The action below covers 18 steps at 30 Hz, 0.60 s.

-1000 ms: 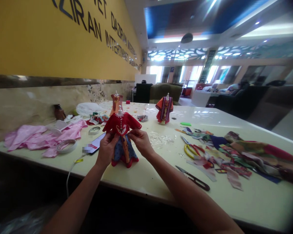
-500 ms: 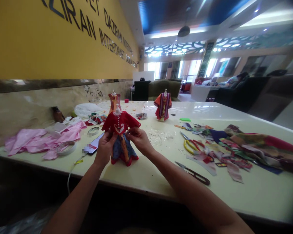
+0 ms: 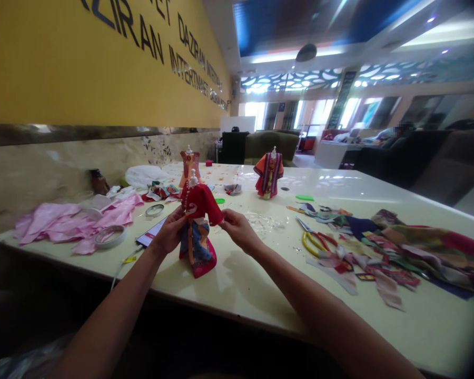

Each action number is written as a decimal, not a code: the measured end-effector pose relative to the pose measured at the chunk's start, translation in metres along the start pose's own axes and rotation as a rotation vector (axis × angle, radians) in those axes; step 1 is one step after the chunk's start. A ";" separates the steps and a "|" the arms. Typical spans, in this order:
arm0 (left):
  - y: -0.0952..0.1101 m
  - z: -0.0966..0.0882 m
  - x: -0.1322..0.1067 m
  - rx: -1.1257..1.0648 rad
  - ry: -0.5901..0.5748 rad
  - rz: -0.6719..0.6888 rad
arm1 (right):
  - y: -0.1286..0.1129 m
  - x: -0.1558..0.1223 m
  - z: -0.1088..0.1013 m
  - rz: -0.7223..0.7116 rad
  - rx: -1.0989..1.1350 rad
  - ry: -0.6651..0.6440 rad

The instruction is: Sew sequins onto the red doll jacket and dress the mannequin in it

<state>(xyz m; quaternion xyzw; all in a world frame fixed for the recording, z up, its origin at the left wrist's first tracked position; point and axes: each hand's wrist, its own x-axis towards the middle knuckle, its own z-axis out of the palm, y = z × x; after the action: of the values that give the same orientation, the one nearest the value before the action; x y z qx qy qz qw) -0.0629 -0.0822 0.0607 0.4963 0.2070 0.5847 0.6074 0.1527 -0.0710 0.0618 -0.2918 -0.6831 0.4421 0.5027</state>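
Note:
A small dress form [image 3: 193, 180] with a white neck stands in front of me, turned partly to its side. It wears a red top [image 3: 200, 202] with white beads and a white motif, over a blue patterned skirt [image 3: 199, 245] with an orange strip and a red hem. My left hand [image 3: 171, 231] is closed on the form's left side at the waist; its fingertips are partly hidden. At the other side, my right hand [image 3: 237, 227] pinches the lower end of the red sleeve [image 3: 216, 213].
Two more dressed forms, one orange [image 3: 189, 164] and one red-purple [image 3: 269, 176], stand farther back. Pink cloth [image 3: 59, 221], a tape roll [image 3: 110, 237] and a phone [image 3: 150, 234] lie left. To the right are yellow-handled scissors [image 3: 310, 245] and fabric scraps [image 3: 371, 237].
The form has turned, so its front now faces more to the left. My right hand has shifted from the waist to the sleeve end. The snips at front right are no longer seen.

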 end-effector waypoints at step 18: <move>-0.011 -0.024 0.018 -0.111 -0.015 -0.165 | -0.002 0.032 0.014 -0.074 0.019 -0.168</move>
<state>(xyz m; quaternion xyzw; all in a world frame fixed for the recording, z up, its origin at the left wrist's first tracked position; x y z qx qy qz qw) -0.0733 -0.0551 0.0470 0.4475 0.2100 0.5395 0.6816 0.1289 -0.0492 0.0754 -0.2233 -0.7290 0.4526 0.4625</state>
